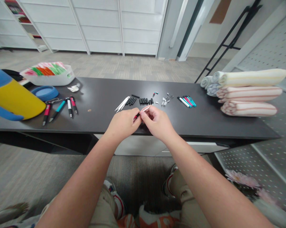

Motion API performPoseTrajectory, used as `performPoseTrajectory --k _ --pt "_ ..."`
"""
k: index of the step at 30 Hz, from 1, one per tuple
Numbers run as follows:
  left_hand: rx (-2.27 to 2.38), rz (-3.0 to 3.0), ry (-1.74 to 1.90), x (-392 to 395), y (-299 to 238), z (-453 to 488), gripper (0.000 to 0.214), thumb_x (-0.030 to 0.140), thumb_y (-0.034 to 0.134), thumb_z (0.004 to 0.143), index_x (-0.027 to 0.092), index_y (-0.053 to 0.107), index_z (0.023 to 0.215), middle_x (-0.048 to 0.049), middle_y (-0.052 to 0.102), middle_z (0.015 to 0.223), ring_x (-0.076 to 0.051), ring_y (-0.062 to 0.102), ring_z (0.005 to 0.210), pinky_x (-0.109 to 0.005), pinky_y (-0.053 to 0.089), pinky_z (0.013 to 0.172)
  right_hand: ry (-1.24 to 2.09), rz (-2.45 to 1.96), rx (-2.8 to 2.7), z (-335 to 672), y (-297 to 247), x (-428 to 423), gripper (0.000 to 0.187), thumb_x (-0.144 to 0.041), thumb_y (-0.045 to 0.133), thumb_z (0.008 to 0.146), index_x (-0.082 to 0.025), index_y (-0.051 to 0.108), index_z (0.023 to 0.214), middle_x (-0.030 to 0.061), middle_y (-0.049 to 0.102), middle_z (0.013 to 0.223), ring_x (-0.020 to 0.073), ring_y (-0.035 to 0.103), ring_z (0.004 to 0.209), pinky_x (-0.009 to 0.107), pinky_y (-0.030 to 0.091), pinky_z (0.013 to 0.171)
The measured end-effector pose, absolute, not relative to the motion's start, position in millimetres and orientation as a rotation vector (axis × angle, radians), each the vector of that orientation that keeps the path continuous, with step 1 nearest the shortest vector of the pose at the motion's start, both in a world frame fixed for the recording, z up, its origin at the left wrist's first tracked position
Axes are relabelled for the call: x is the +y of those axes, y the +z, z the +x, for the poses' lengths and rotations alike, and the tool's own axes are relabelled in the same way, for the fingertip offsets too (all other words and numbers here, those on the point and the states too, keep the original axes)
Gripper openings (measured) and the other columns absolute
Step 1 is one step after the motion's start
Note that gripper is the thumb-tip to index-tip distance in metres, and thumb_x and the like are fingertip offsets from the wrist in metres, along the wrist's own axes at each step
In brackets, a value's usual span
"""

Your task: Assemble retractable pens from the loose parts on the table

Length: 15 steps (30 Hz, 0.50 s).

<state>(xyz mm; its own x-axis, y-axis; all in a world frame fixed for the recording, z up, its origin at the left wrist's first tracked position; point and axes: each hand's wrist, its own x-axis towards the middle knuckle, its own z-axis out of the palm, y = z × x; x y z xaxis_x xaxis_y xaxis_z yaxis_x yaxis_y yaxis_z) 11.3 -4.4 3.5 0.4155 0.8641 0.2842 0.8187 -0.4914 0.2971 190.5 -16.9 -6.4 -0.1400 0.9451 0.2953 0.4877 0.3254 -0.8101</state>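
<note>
One blue-and-yellow object is leaning in at the far left of the desk. Beyond it, a white tub is holding pink, green, orange and white items, and a round blue dish is sitting just in front of the tub. Four pens are lying near the dish: pink, teal, white and pink, left to right. A crumpled tissue is resting behind them.

Toward the middle, white rods are lying in a loose fan beyond the left hand. This hand is closing its fingers around a pink-and-black pen part, just above the near edge of the desk. Black rods are lying beside the white ones, and short black tubes are standing or lying in a row next to them; which, I cannot tell.

The right hand, touching the left, is pinching a slim white piece between thumb and forefinger. Whether its end is entering the pen part, the fingers are hiding. Past it, small silvery tips are lying scattered. White, pink and teal barrels are lying side by side farther right, and rolled towels are stacking up at the right end.
</note>
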Motion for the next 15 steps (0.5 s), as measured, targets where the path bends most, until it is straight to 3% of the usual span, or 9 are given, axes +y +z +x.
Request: performPoseTrajectory --k 15 --pt "1.541 2.558 0.599 -5.3 3.6 11.9 0.027 0.036 0.048 0.104 0.022 0.063 0.086 -0.0056 0.071 0.079 -0.023 0.063 0.069 -0.033 0.03 0.061 0.673 -1.299 -1.775 189.0 -4.7 -18.4 0.02 -0.042 0.058 0.102 -0.025 0.067 0.097 0.0 0.074 0.083 0.0178 0.065 0.073 0.03 0.045 0.067"
